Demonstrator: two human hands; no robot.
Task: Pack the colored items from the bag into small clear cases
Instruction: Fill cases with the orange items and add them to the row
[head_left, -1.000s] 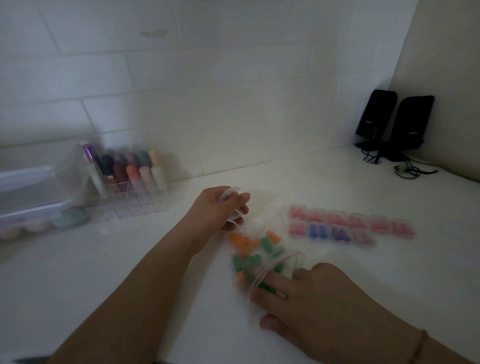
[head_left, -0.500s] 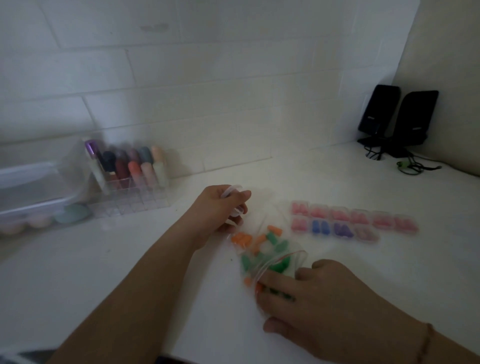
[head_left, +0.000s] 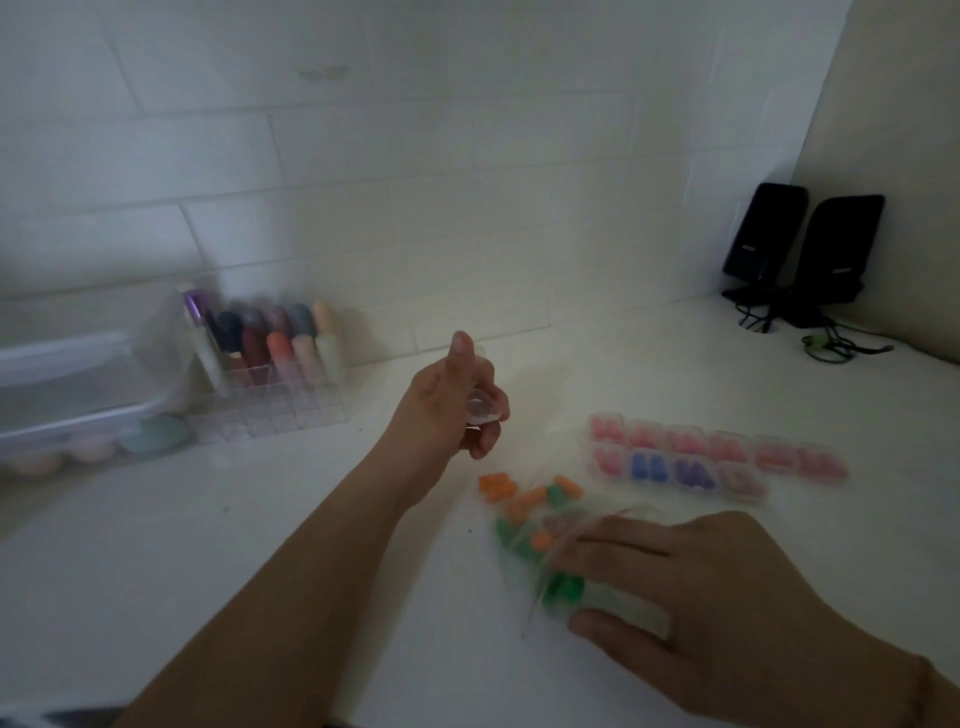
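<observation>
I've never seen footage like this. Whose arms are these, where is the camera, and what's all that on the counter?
No machine here: a person wears a camera on the head, looking down at their own arms. The left hand holds a small clear case. The right hand reaches into a clear bag of orange and green pieces lying on the white counter. Beyond the bag sit rows of filled cases holding pink, blue and purple pieces. Against the wall stand a clear rack of colored tubes and two black speakers.

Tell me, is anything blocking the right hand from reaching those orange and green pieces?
Only the clear bag itself. The right hand rests on it, with the orange and green pieces inside. The left hand holds a small clear case above the counter.
</observation>
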